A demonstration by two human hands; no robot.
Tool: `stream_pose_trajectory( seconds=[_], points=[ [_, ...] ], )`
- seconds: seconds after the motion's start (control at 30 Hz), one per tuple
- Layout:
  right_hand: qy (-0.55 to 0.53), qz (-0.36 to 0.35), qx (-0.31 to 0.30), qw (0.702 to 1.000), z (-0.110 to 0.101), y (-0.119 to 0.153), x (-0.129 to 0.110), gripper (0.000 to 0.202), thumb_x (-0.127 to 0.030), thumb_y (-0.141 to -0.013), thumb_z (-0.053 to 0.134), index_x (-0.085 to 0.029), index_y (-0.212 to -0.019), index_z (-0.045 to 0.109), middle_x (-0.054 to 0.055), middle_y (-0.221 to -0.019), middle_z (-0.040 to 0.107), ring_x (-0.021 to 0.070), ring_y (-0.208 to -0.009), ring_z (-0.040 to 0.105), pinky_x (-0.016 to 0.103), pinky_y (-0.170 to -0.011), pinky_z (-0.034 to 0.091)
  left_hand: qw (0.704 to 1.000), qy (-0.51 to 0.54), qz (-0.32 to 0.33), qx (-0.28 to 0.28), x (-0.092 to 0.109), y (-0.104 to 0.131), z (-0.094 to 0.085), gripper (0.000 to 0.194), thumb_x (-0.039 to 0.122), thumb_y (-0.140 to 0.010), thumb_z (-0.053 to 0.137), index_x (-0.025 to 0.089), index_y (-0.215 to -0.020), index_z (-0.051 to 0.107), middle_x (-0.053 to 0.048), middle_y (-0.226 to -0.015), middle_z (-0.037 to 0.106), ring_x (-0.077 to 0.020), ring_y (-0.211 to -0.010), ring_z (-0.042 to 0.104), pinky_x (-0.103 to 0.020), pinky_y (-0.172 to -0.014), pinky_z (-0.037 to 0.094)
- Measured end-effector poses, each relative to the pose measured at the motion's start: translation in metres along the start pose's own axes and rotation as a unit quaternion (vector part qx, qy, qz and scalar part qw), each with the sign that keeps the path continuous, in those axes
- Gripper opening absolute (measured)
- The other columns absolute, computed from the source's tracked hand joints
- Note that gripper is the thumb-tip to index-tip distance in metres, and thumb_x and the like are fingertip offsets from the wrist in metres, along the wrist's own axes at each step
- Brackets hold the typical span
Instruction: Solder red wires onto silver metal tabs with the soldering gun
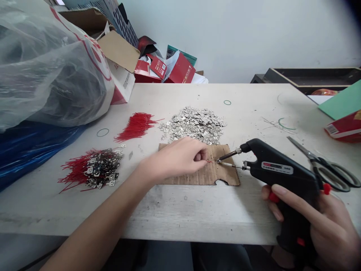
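My right hand [316, 222] grips a black soldering gun [282, 169] with a red trigger. Its tip meets the end of its solder feed tube over a piece of brown cardboard [191, 175]. At that tip is a small shiny part, too small to make out fully. Above the cardboard, my left hand [184, 156] pinches a short red wire [209, 161] that runs toward the tip. Just behind the cardboard lies a heap of small silver metal tabs [197, 124].
Left of the heap lies a bundle of red wires [137, 126]. Nearer, wires joined to metal tabs form a pile [96, 169]. Scissors [329, 165] lie at right. A plastic bag [53, 67] and boxes stand at back left; a red box [345, 128] is at far right.
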State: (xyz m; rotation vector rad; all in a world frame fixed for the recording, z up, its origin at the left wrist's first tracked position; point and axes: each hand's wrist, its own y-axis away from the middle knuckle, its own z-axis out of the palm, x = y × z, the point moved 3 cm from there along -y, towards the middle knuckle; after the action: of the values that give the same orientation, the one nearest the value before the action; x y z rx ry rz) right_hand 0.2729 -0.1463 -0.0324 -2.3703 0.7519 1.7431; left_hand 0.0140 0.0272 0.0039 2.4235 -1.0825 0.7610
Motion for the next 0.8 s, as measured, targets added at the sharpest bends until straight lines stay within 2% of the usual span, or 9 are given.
stream_pose_trajectory(
  seconds=[0.07, 0.17, 0.33, 0.5, 0.63, 0.73, 0.8],
  points=[
    [0.002, -0.023, -0.007, 1.0, -0.005, -0.007, 0.01, 0.043, -0.064, -0.083, 0.088, -0.022, -0.076, 0.08, 0.007, -0.056, 0.061, 0.0177, -0.045, 0.055, 0.025, -0.034, 0.04, 1.0, -0.001, -0.001, 0.0, 0.0, 0.0, 0.0, 0.013, 0.022, -0.094, 0.065, 0.022, -0.081, 0.066, 0.002, -0.073, 0.066, -0.0137, -0.067, 0.056, -0.031, -0.059, 0.034],
    [0.01, -0.032, -0.017, 0.999, -0.01, -0.013, 0.021, 0.04, -0.061, -0.088, 0.086, -0.021, -0.084, 0.084, 0.008, -0.059, 0.064, 0.019, -0.048, 0.06, 0.025, -0.038, 0.044, 1.0, -0.003, 0.002, 0.002, 0.0, 0.0, 0.0, 0.014, 0.021, -0.094, 0.065, 0.021, -0.08, 0.066, 0.002, -0.072, 0.065, -0.0135, -0.067, 0.056, -0.032, -0.059, 0.034],
    [0.0, -0.02, -0.009, 1.0, -0.004, -0.003, 0.007, 0.042, -0.063, -0.09, 0.084, -0.022, -0.086, 0.084, 0.007, -0.062, 0.064, 0.0211, -0.056, 0.062, 0.027, -0.045, 0.049, 1.0, -0.003, 0.007, 0.018, 0.003, -0.001, 0.001, 0.014, 0.019, -0.092, 0.065, 0.021, -0.079, 0.067, 0.003, -0.069, 0.064, -0.0127, -0.065, 0.055, -0.031, -0.058, 0.034],
    [0.0, 0.021, 0.003, 1.0, 0.0, 0.003, 0.001, 0.043, -0.066, -0.09, 0.082, -0.022, -0.088, 0.084, 0.007, -0.062, 0.062, 0.0215, -0.054, 0.057, 0.029, -0.042, 0.047, 1.0, -0.011, 0.008, 0.02, 0.006, -0.002, 0.003, 0.015, 0.018, -0.093, 0.064, 0.02, -0.078, 0.066, 0.002, -0.072, 0.066, -0.0125, -0.066, 0.055, -0.031, -0.06, 0.035],
    [-0.013, -0.002, -0.026, 1.0, -0.005, -0.006, 0.013, 0.044, -0.063, -0.084, 0.088, -0.02, -0.094, 0.088, 0.008, -0.062, 0.064, 0.0253, -0.053, 0.061, 0.032, -0.039, 0.047, 0.999, -0.018, 0.011, 0.025, 0.006, -0.002, 0.004, 0.016, 0.019, -0.094, 0.064, 0.02, -0.078, 0.065, 0.002, -0.073, 0.067, -0.0125, -0.067, 0.056, -0.03, -0.061, 0.036],
    [-0.018, -0.013, -0.023, 0.999, -0.005, -0.008, 0.014, 0.039, -0.059, -0.089, 0.086, -0.02, -0.094, 0.088, 0.008, -0.062, 0.064, 0.0244, -0.054, 0.062, 0.031, -0.042, 0.049, 0.999, -0.017, 0.008, 0.029, 0.006, -0.002, 0.004, 0.015, 0.02, -0.094, 0.064, 0.02, -0.08, 0.069, 0.002, -0.072, 0.068, -0.0126, -0.066, 0.058, -0.03, -0.06, 0.036],
    [-0.017, -0.044, -0.01, 0.999, -0.005, -0.007, 0.01, 0.037, -0.057, -0.09, 0.086, -0.02, -0.089, 0.088, 0.008, -0.061, 0.063, 0.0231, -0.053, 0.062, 0.03, -0.042, 0.049, 1.0, -0.013, 0.004, 0.026, 0.005, -0.002, 0.005, 0.015, 0.021, -0.094, 0.064, 0.021, -0.08, 0.069, 0.002, -0.071, 0.068, -0.0126, -0.065, 0.058, -0.03, -0.059, 0.036]
  ],
)
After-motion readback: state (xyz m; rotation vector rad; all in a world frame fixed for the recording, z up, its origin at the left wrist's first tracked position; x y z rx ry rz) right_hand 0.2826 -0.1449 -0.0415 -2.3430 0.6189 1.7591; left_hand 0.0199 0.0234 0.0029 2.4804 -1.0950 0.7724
